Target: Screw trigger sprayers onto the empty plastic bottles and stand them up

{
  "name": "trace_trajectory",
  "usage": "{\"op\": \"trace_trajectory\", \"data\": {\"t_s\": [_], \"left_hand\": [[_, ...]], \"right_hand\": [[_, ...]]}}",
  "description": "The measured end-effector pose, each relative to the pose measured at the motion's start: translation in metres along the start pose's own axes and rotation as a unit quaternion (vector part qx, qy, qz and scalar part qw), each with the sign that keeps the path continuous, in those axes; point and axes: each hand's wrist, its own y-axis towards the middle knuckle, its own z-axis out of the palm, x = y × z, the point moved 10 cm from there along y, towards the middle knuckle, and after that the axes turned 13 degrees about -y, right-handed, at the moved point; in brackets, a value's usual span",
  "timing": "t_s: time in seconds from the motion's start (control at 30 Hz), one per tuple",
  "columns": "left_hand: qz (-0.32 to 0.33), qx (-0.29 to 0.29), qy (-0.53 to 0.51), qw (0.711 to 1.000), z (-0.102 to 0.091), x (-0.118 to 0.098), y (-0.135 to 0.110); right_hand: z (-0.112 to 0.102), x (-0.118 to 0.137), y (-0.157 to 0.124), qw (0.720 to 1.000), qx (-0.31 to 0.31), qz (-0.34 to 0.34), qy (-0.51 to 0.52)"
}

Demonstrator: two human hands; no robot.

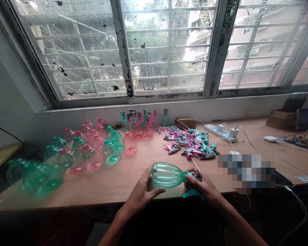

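A clear green ribbed bottle [166, 175] lies sideways above the table's front edge, its base to the left and its neck to the right. My left hand [144, 191] cups the base end, with the thumb along the underside and the other fingers partly hidden behind the bottle. At the neck, my right hand [201, 186] has its fingers closed around a teal and dark grey trigger spray head [191, 193]. The spray head sits against the bottle's mouth; how far it is screwed on cannot be seen.
Several open green and pink bottles [111, 153] stand on the left of the table [143, 155]. Bottles with spray heads [149, 128] line the wall. Beyond my hands lies a pile of loose spray heads [192, 140]. A power strip [220, 132] with cables is at right, near a blurred patch.
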Motion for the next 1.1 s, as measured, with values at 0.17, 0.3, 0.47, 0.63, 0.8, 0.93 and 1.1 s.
{"op": "trace_trajectory", "data": {"t_s": [0.17, 0.3, 0.47, 0.63, 0.8, 0.93, 1.1], "left_hand": [[-0.008, 0.005, -0.046, 0.999, 0.002, 0.009, -0.002], [-0.026, -0.004, -0.051, 0.998, 0.000, 0.010, -0.003], [-0.008, 0.000, -0.027, 1.000, 0.000, 0.001, -0.003], [-0.014, -0.002, -0.035, 0.999, 0.002, 0.006, -0.004], [-0.022, -0.004, -0.024, 0.999, 0.000, 0.005, -0.003], [-0.003, 0.001, -0.003, 1.000, 0.001, 0.001, -0.003], [-0.004, 0.003, -0.013, 1.000, 0.002, 0.005, -0.004]], "right_hand": [[0.000, 0.000, 0.001, 1.000, 0.001, -0.006, 0.004], [0.001, -0.001, 0.001, 1.000, 0.007, -0.002, 0.010], [0.001, -0.002, 0.000, 1.000, 0.010, 0.004, 0.020], [0.001, -0.002, 0.000, 1.000, 0.009, -0.001, 0.020], [0.002, -0.002, 0.000, 1.000, 0.015, -0.004, 0.017], [0.002, -0.001, 0.000, 1.000, 0.011, 0.000, 0.026], [0.002, 0.000, -0.001, 0.999, 0.010, 0.000, 0.032]]}}
